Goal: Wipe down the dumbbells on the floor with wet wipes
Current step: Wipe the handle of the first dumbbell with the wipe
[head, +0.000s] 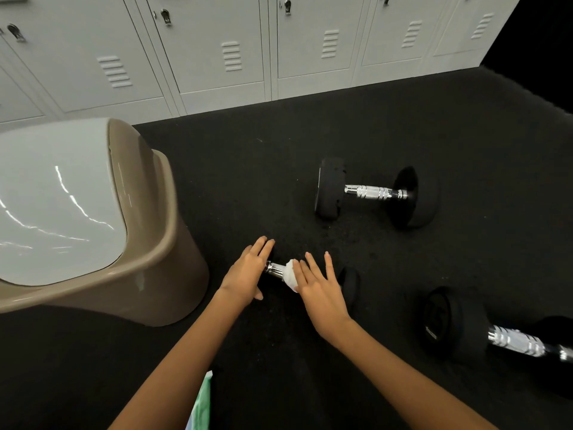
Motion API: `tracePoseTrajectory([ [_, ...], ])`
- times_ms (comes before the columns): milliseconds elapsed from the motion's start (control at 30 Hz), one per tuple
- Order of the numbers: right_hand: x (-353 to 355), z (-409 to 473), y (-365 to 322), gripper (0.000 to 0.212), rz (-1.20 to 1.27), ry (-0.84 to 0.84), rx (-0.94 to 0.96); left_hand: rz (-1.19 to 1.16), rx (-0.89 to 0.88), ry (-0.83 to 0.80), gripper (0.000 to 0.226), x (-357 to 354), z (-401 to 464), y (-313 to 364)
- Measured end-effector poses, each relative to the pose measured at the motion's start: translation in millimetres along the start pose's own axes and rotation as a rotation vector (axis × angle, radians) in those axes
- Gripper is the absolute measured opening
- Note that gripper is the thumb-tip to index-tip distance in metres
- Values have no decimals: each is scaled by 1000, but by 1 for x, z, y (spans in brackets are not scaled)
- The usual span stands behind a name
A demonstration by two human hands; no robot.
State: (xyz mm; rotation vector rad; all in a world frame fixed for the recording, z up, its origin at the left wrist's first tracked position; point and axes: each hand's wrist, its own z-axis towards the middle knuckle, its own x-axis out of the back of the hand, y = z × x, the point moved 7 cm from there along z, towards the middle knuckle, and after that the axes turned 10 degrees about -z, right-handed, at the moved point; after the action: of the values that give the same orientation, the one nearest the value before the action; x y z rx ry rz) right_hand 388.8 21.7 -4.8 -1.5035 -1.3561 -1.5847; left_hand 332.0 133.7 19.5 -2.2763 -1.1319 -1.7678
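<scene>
Three black dumbbells with chrome handles lie on the dark floor. Under my hands is the nearest dumbbell (pixel 350 282); its chrome handle shows between them. My left hand (pixel 248 274) rests flat on its left weight, fingers straight and together. A crumpled white wet wipe (pixel 290 274) is pressed onto the handle by my right hand (pixel 319 290), whose fingers are spread. A second dumbbell (pixel 372 192) lies farther back to the right. The third dumbbell (pixel 496 333) is at the right edge, partly cut off.
A beige stool with a glossy white seat (pixel 148 243) stands close on the left. Grey lockers (pixel 279 51) line the back wall. A green and white wipes pack (pixel 201 405) shows at the bottom between my arms.
</scene>
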Motion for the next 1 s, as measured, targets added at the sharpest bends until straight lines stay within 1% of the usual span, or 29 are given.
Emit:
tracePoseTrajectory([
  [200, 1, 6, 4, 74, -3, -11, 30, 27, 12, -3, 116, -3, 0, -1],
  [267, 0, 11, 7, 65, 123, -9, 7, 17, 14, -9, 116, -3, 0, -1],
  [367, -1, 23, 14, 42, 420, -69, -36, 21, 14, -15, 116, -4, 0, -1],
  [400, -1, 28, 17, 41, 510, -100, -51, 23, 11, -11, 116, -5, 0, -2],
  [500, -7, 39, 23, 48, 713, -234, -112, 20, 5, -15, 116, -6, 1, -3],
  [567, -11, 40, 24, 44, 787, -305, -128, 59, 13, -57, 116, -8, 0, -3],
  [633, -11, 39, 23, 40, 774, -334, -94, 174, -12, -54, 113, -7, -1, -2],
  [667, -11, 38, 23, 38, 745, -342, -72, 241, -49, -21, 107, -6, -2, 1],
  [767, -10, 34, 21, 46, 634, -332, -9, 343, -203, 84, 83, -8, -3, 18],
  [833, -8, 33, 22, 49, 563, -327, 15, 387, -283, 65, 70, -16, -1, 34],
  [867, -7, 32, 21, 49, 519, -335, 24, 384, -298, 39, 69, -22, 0, 40],
  [933, -6, 31, 22, 49, 422, -361, 46, 339, -281, 0, 74, -33, 4, 45],
  [1000, -4, 26, 26, 56, 314, -386, 60, 304, -268, -41, 73, -40, 6, 47],
])
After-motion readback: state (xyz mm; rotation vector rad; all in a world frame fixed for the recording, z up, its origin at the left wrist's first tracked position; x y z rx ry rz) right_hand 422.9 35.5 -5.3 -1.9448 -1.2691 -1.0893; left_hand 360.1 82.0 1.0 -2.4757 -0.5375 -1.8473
